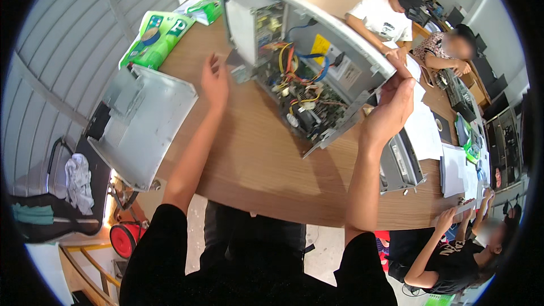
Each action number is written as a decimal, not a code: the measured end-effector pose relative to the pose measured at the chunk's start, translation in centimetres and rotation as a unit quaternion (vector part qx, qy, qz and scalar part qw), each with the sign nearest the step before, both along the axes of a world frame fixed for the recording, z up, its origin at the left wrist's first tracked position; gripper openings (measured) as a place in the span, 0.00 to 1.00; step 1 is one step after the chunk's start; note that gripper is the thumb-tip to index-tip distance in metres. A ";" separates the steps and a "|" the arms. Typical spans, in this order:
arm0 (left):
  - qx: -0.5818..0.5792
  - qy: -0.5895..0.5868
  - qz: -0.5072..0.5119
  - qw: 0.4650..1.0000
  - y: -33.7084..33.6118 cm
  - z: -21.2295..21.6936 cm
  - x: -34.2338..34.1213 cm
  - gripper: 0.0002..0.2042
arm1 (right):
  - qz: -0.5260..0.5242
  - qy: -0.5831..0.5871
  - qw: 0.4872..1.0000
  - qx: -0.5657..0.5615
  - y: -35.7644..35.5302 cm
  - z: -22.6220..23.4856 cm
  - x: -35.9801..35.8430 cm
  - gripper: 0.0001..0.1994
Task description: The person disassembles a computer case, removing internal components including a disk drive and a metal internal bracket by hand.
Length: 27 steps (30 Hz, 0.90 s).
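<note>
A grey desktop computer case (334, 39) stands tilted over the wooden table, its side uncovered. Coloured cables (294, 68) and a circuit board (331, 113) show inside. My right hand (391, 110) grips the corner at its right end; part of the fingers is hidden behind the metal. To the left of the case, my left hand (215, 82) is raised above the table with fingers loosely bent and apart, holding nothing. A removed metal side panel (150, 130) lies at the table's left edge. Beside my right forearm rests a metal drive unit (401, 161).
Green-and-white packages (164, 48) lie at the far left, a tape roll (150, 35) on one. White papers (422, 130) cover the table's right part. Two people (388, 14) sit across at the far right; another person (464, 260) is at the lower right.
</note>
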<state>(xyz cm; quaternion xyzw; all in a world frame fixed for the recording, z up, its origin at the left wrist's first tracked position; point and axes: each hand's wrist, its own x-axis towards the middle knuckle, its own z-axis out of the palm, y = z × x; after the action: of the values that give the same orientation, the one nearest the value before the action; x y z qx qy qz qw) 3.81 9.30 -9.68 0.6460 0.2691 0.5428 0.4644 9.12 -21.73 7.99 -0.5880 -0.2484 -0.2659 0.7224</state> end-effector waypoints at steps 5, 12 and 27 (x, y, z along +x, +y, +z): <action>0.081 0.088 -0.014 0.993 1.6 -5.3 0.3 0.24 | 0.093 0.077 0.990 0.073 -0.3 0.6 1.4 0.23; 0.118 0.233 -0.093 0.961 1.3 -4.6 -0.7 0.19 | 0.234 0.228 0.936 0.135 -0.3 -0.5 4.1 0.20; 0.114 0.242 -0.113 0.957 1.2 -4.3 -0.9 0.20 | 0.437 0.201 0.798 0.365 -2.7 -1.4 6.5 0.19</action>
<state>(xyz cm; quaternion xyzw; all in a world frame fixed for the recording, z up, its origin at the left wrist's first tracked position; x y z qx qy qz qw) 2.94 10.54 -13.97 0.8330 0.2351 0.3407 0.3671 15.64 -24.44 6.62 -0.1506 -0.2127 0.1310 0.9565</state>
